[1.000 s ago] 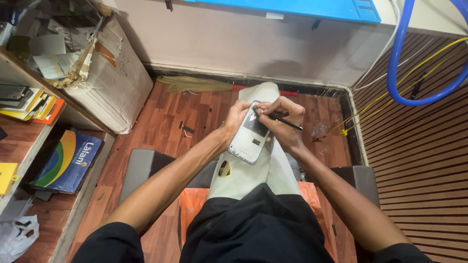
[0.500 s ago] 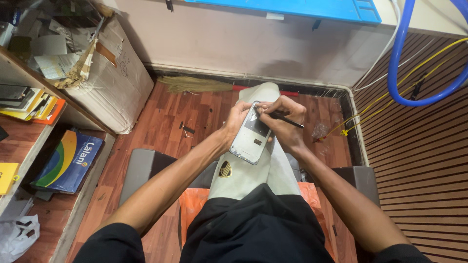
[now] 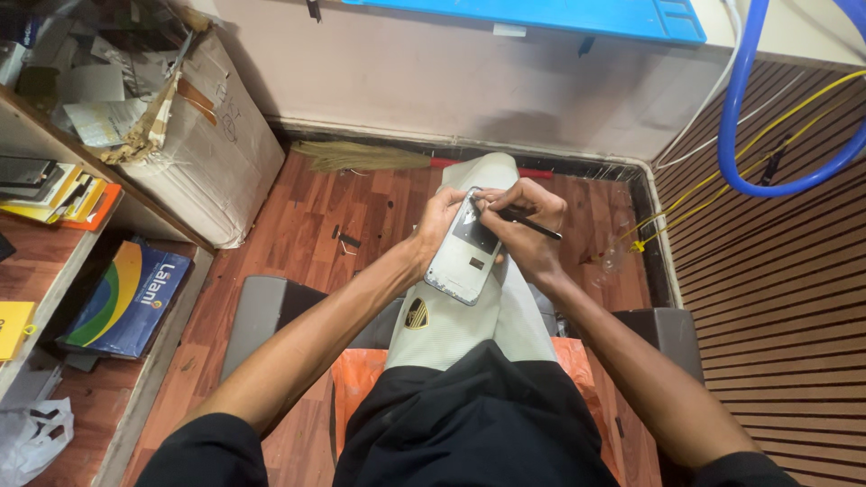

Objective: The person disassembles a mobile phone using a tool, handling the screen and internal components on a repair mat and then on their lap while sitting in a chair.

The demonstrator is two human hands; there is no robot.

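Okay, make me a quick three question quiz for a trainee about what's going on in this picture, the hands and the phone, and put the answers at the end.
1. True or false: the left hand holds the opened phone while the right hand works on it.
2. What does the right hand hold? A) a thin dark tool B) a hammer C) a roll of tape
3. Fill in: a broom lies on the wooden floor along the ____.

Key
1. True. The left hand grips the phone's upper left edge, above the lap.
2. A. The thin dark tool is held like a pen, its tip at the phone's upper part.
3. Wall.
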